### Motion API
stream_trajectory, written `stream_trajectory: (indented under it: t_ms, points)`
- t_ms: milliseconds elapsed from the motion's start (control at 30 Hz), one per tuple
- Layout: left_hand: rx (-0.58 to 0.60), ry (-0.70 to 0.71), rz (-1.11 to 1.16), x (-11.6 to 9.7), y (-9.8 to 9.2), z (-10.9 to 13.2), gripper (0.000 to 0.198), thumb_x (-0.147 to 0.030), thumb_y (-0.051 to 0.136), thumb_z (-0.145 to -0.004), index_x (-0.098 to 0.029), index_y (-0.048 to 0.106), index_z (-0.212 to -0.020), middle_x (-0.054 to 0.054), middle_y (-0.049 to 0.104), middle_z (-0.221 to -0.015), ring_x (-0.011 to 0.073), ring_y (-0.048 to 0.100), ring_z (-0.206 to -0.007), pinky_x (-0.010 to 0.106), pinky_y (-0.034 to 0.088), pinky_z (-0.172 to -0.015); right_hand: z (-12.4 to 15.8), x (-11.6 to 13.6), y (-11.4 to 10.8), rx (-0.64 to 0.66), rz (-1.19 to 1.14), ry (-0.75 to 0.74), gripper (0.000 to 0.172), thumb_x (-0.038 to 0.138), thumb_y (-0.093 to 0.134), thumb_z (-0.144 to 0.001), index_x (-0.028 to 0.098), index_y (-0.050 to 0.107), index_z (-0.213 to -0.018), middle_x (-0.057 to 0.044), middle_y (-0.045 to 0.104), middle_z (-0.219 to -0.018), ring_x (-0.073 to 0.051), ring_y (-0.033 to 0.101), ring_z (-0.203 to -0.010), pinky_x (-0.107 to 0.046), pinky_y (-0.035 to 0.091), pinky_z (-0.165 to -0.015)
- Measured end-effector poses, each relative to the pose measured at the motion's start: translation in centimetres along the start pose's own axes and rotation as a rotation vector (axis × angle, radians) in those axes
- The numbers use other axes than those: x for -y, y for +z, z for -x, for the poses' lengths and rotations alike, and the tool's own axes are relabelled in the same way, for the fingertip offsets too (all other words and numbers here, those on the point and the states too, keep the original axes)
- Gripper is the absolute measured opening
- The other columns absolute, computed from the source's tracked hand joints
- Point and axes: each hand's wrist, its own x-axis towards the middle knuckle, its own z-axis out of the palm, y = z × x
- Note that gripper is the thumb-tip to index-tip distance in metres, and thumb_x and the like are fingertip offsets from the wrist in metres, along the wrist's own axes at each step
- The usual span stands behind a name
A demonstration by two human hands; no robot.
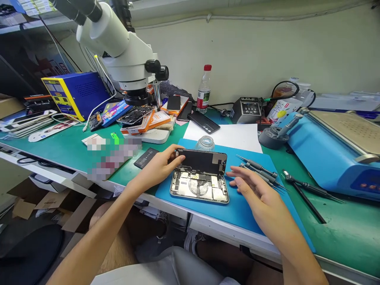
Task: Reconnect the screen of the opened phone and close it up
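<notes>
An opened smartphone (198, 191) lies on the blue mat (178, 215), its inner parts bare and no battery seen in its middle bay. Its screen (202, 161) is tilted up along the far long side and leans near a glass jar (205, 143). My left hand (163, 164) grips the screen's left end between thumb and fingers. Beside the phone's right end, my right hand (255, 188) hovers with fingers apart and holds nothing; its fingertips come close to the screen's right edge. A black phone battery (146, 158) lies to the left of my left hand.
Several screwdrivers (261, 169) lie right of the phone, with another screwdriver (314, 186) farther right. A microscope (133, 59) towers at back left. A blue heating machine (323, 150) stands right. Behind are a bottle (204, 91), a black phone (203, 122) and white paper (237, 136).
</notes>
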Motion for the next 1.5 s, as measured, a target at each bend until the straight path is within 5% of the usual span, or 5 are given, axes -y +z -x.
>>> stream_trajectory:
  t_ms: [333, 533, 667, 933, 1500]
  points:
    - [-0.083, 0.015, 0.219, 0.9, 0.4, 0.2, 0.052, -0.053, 0.047, -0.113, -0.023, 0.046, -0.155, 0.000, 0.062, -0.099, 0.0165, 0.060, -0.083, 0.030, 0.049, -0.082, 0.4, -0.5, 0.3, -0.142, -0.125, -0.098, 0.047, 0.068, 0.065, -0.096, 0.026, 0.079, -0.112, -0.009, 0.082, -0.109, -0.021, 0.074, -0.088, -0.035, 0.063, -0.081]
    - [-0.111, -0.018, 0.160, 0.9, 0.7, 0.4, 0.054, -0.054, 0.048, -0.112, -0.026, 0.044, -0.157, 0.003, 0.066, -0.119, 0.0163, 0.065, -0.087, 0.032, 0.051, -0.086, 0.9, -0.5, -1.8, -0.560, 0.163, -0.295, 0.036, 0.051, 0.045, -0.111, 0.025, 0.064, -0.125, 0.002, 0.063, -0.067, -0.017, 0.058, -0.058, -0.031, 0.048, -0.055]
    - [-0.091, -0.037, 0.084, 0.4, 0.6, 0.7, 0.056, -0.057, 0.046, -0.112, -0.025, 0.043, -0.158, 0.003, 0.071, -0.114, 0.0205, 0.068, -0.091, 0.035, 0.048, -0.088, -1.6, -0.6, -4.2, -0.405, 0.520, -0.358, 0.020, 0.041, 0.065, -0.101, 0.027, 0.078, -0.106, -0.007, 0.078, -0.103, -0.025, 0.070, -0.088, -0.039, 0.051, -0.074]
    - [-0.103, -0.097, 0.107, 0.2, 0.4, 1.1, 0.065, -0.071, 0.039, -0.109, -0.028, 0.046, -0.157, 0.003, 0.076, -0.107, 0.0278, 0.072, -0.095, 0.038, 0.049, -0.088, -3.0, -0.2, -3.8, -0.215, 0.894, -0.547, 0.021, 0.033, 0.064, -0.102, 0.021, 0.081, -0.107, -0.010, 0.078, -0.110, -0.031, 0.067, -0.101, -0.043, 0.049, -0.078]
    - [-0.103, -0.105, 0.166, 0.3, 0.2, 1.6, 0.061, -0.072, 0.040, -0.109, -0.029, 0.051, -0.151, 0.005, 0.078, -0.113, 0.0301, 0.075, -0.102, 0.040, 0.050, -0.090, -0.2, 0.7, -1.1, -0.402, 0.376, -0.483, 0.010, 0.034, 0.060, -0.106, 0.026, 0.060, -0.110, -0.004, 0.082, -0.101, -0.020, 0.076, -0.088, -0.036, 0.060, -0.077]
